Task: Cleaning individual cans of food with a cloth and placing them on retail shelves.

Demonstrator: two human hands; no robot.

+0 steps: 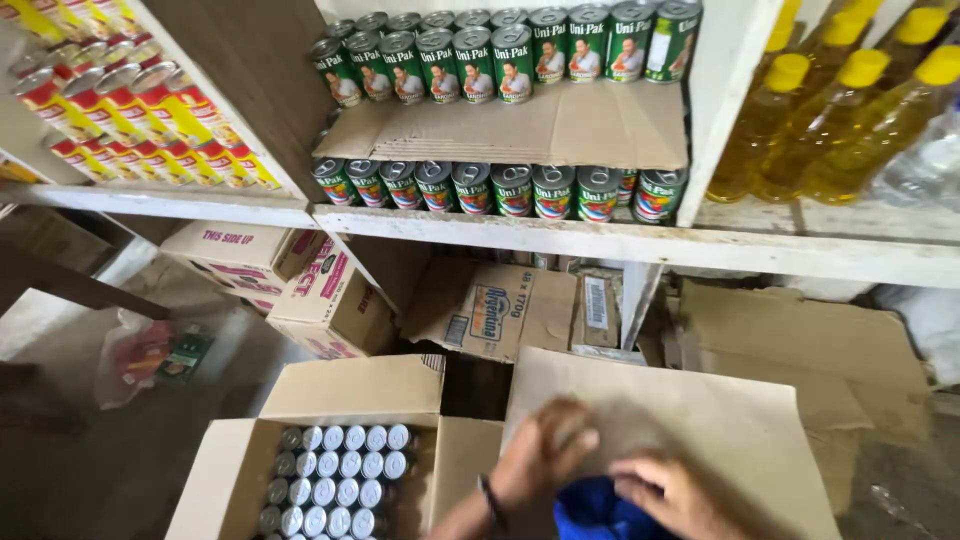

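Note:
My left hand (540, 458), a dark band on its wrist, is blurred at the bottom centre. Its fingers curl around a small grey round thing that looks like a can (567, 430). Just to its right, my right hand (668, 492) lies with fingers spread, touching the edge of a blue cloth-like thing (592, 512). Both hands are over a large cardboard flap (720, 420). To the left stands an open cardboard box (225, 470) filled with several silver-topped cans (340, 480) in rows.
A white shelf (500, 228) above carries green-labelled cans (480, 65) stacked on a cardboard sheet over another row. Red and yellow cans (130, 110) sit at upper left, yellow-capped oil bottles (840, 120) at upper right. Cardboard boxes (320, 290) crowd the space under the shelf.

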